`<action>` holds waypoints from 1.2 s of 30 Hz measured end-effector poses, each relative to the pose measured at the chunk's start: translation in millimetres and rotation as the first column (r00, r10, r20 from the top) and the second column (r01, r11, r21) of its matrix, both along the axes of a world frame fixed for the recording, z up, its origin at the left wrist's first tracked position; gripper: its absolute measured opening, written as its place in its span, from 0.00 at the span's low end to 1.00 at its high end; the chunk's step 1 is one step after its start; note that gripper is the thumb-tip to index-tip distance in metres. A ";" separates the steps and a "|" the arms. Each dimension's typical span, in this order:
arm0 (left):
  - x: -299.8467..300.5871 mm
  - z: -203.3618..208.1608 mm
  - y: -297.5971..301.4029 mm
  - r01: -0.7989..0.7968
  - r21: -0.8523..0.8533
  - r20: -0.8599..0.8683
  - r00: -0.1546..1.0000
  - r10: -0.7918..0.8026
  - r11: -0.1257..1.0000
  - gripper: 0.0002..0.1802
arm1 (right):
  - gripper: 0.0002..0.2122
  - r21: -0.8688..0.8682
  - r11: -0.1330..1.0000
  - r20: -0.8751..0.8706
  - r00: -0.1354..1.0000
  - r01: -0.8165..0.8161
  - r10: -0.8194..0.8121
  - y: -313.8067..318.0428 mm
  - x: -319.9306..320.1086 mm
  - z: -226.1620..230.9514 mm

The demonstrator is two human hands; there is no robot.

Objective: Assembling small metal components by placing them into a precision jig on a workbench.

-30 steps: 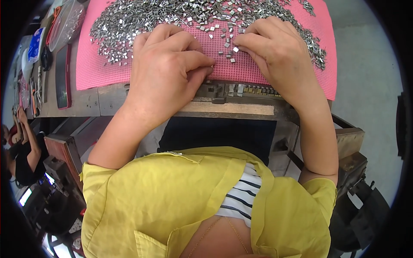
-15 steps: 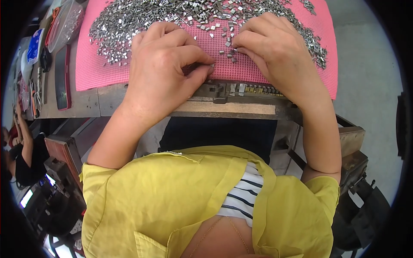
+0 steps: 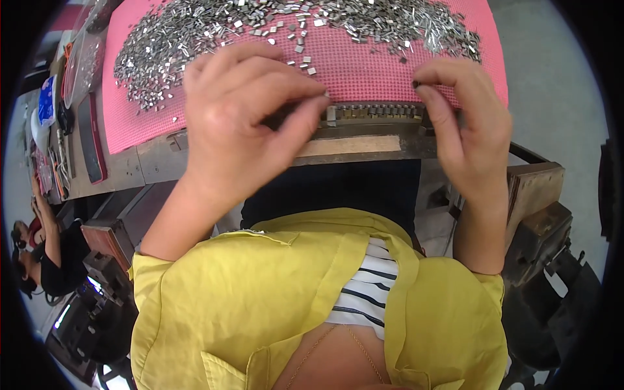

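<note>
My left hand [image 3: 244,114] is closed in a pinch above the left part of a dark metal rail [image 3: 364,125]. A tiny light metal piece [image 3: 327,95] shows at its thumb and fingertip. Beyond the rail's right end, my right hand [image 3: 467,120] pinches a small dark metal piece [image 3: 416,84] between thumb and forefinger, just over the pink mat [image 3: 364,75]. A row of small metal pieces [image 3: 390,111] stands along the rail, some brassy and some silvery. The rail's left part is hidden behind my left hand.
Heaps of small metal parts [image 3: 175,49] spread over the mat's far side. To the left lie a phone-like device with a red edge [image 3: 91,140], a blue packet [image 3: 47,101] and a clear plastic bag [image 3: 84,65]. Another person [image 3: 55,253] sits at the far left.
My right hand has moved right and nearer, away from the loose parts at mid-mat, and now shows a small dark piece in its pinch. My left hand stays at the rail. The view has shifted slightly.
</note>
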State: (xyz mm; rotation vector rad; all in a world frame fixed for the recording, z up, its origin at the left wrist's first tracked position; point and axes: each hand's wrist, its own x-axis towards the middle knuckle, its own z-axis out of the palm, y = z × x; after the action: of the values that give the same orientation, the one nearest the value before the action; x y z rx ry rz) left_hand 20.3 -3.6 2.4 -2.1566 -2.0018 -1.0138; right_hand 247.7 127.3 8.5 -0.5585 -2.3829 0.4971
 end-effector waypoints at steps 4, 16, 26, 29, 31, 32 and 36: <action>23.1 -8.6 5.6 0.038 -0.007 0.027 0.999 -0.038 0.999 0.09 | 0.08 0.015 1.000 0.027 0.999 -0.017 0.016 -15.9 7.0 -10.4; 47.4 -21.3 17.8 -0.006 0.015 0.021 1.000 0.006 1.000 0.10 | 0.11 0.163 0.987 0.025 1.000 -0.019 0.015 -21.4 1.2 -32.5; 41.2 -18.7 14.0 0.023 -0.030 0.062 0.998 -0.021 0.999 0.14 | 0.13 0.049 0.998 0.022 0.999 -0.034 0.033 -20.6 5.2 -25.7; 41.0 -19.1 13.6 0.022 -0.025 0.064 0.998 -0.020 0.999 0.15 | 0.12 0.039 0.999 0.004 0.999 -0.036 0.036 -19.4 5.6 -27.6; 40.6 -19.4 13.5 0.020 -0.026 0.063 0.998 -0.018 0.999 0.15 | 0.12 0.042 0.998 0.008 0.999 -0.041 0.040 -18.6 5.5 -27.2; 40.0 -19.6 13.4 0.035 -0.017 0.047 0.998 -0.034 0.999 0.15 | 0.11 0.046 0.998 0.012 0.999 -0.043 0.042 -18.3 5.3 -26.8; 37.5 -23.1 14.1 0.092 0.050 -0.020 0.996 -0.092 0.994 0.13 | 0.11 0.060 0.997 0.033 0.998 -0.051 0.049 -17.6 3.0 -25.6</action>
State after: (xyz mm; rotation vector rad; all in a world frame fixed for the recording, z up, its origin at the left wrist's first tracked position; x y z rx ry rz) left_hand 57.8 10.5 -20.7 -2.2417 -1.8635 -1.0416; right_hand 250.7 109.7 -17.1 -0.4838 -2.4381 0.4392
